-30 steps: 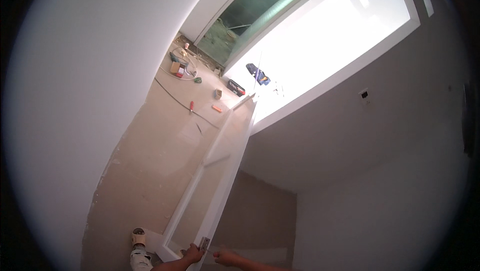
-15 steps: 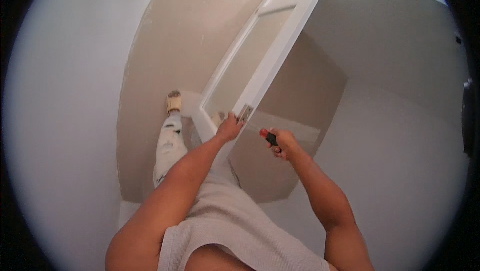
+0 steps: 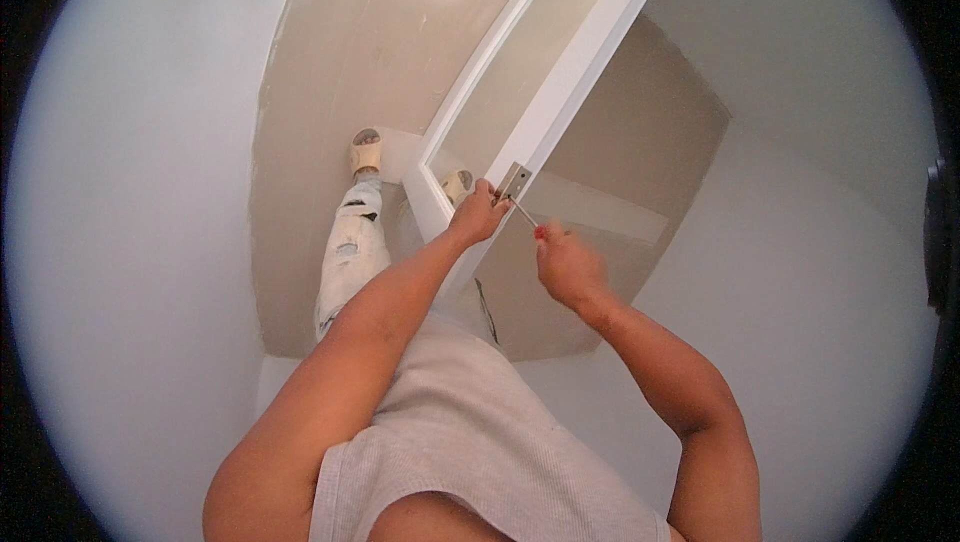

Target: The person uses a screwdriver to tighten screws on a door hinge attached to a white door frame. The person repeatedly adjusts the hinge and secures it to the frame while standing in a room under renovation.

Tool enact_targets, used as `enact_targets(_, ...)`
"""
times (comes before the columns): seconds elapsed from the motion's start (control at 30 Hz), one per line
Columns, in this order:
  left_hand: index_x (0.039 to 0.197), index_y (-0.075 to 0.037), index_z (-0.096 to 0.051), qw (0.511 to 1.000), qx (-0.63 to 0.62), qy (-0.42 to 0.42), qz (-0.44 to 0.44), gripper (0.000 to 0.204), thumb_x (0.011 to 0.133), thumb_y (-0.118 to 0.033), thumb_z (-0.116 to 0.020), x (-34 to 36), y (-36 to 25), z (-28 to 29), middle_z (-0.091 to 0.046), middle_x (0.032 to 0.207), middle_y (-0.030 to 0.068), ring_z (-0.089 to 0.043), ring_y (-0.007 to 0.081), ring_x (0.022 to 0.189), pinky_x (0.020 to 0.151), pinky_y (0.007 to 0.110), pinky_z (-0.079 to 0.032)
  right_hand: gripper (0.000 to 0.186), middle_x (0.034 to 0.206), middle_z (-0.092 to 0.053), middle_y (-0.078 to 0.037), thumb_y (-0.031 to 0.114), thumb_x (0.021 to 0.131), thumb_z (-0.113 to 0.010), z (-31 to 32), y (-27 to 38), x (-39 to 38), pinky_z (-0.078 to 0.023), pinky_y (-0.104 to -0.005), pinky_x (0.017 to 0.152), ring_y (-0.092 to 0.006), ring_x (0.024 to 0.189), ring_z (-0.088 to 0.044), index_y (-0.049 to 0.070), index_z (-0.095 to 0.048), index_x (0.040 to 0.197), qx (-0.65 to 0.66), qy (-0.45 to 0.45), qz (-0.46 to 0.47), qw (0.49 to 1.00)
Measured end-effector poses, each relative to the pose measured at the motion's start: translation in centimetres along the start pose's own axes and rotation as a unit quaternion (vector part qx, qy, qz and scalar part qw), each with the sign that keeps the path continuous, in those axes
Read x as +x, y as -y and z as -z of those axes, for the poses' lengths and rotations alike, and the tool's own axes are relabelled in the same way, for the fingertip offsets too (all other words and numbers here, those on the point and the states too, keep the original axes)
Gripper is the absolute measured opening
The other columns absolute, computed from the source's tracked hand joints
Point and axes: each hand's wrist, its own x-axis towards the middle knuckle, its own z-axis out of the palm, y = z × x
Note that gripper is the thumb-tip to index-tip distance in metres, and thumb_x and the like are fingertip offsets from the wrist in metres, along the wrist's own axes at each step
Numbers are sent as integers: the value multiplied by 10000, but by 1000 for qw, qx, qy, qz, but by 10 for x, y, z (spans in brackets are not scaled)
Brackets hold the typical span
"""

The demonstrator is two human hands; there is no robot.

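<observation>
A white door (image 3: 560,92) with a long glazed panel slants away in front of me. On its edge sits a metal hinge (image 3: 517,178) with visible screw holes. My left hand (image 3: 478,214) pinches the near end of this hinge against the door. In my closed right hand (image 3: 572,267) is a screwdriver (image 3: 524,214); its thin shaft points up and left, with the tip at the lower part of the hinge beside my left fingertips. Only the red end of its handle shows past my fingers. Whether a screw sits under the tip is too small to tell.
Beige floor (image 3: 340,52) with a rough painted border lies on both sides of the door. Pale walls rise at the left (image 3: 150,192) and right (image 3: 780,272). My foot in a light slipper (image 3: 367,152) stands left of the door. A dark object (image 3: 936,237) is at the far right.
My right hand has moved up and left, bringing the screwdriver from apart to the hinge. My left hand stays on the hinge. The whole view has shifted slightly.
</observation>
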Motion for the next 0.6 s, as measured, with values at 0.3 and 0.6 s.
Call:
enact_targets(0.3,1130,-2,-407,1000,-6,-20,-7,492,875,-368,-616,-16,-11,13,-618,1029,262,-608,390,998,859,441,-460,285,860,-631,-188,234,903,-522,-6,-41,5,-506,-440,703,-299,817,-647,24,-548,1093,216,-22,-78,973)
enact_targets(0.6,1151,-10,-412,999,-47,1,21,495,880,-374,-609,-8,-10,6,-624,1041,242,-611,383,995,859,449,-461,265,917,-608,-195,120,893,-510,11,13,-11,-543,-400,622,-323,738,-663,52,-512,1150,-224,-7,105,969)
